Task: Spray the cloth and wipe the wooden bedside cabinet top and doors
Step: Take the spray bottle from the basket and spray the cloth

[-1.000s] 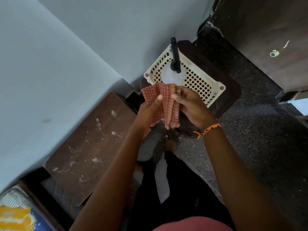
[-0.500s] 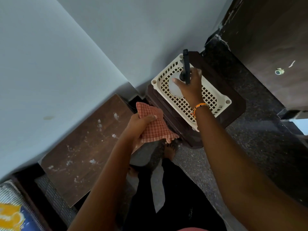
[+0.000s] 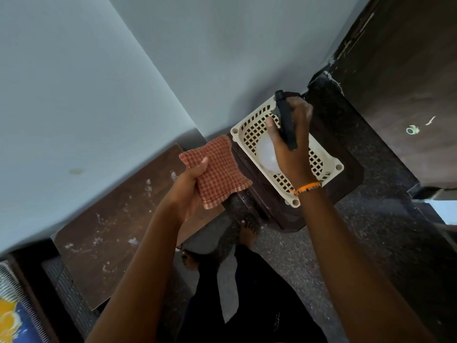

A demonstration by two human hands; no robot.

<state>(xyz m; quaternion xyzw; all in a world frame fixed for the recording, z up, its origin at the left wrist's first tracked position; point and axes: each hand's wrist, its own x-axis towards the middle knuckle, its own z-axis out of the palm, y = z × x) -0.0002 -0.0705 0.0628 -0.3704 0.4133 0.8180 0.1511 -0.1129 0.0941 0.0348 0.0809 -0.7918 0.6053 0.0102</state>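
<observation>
Both hands grip: left hand cloth, right hand spray bottle.

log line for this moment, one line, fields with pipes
phase: picking up sprayer | left hand: holds cloth | right hand: grips spray bottle over basket | cabinet top: white specks, unwiped

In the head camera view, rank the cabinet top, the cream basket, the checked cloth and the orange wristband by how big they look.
1. Cabinet top
2. Cream basket
3. Checked cloth, nearer the camera, so unsure against the basket
4. Orange wristband
</observation>
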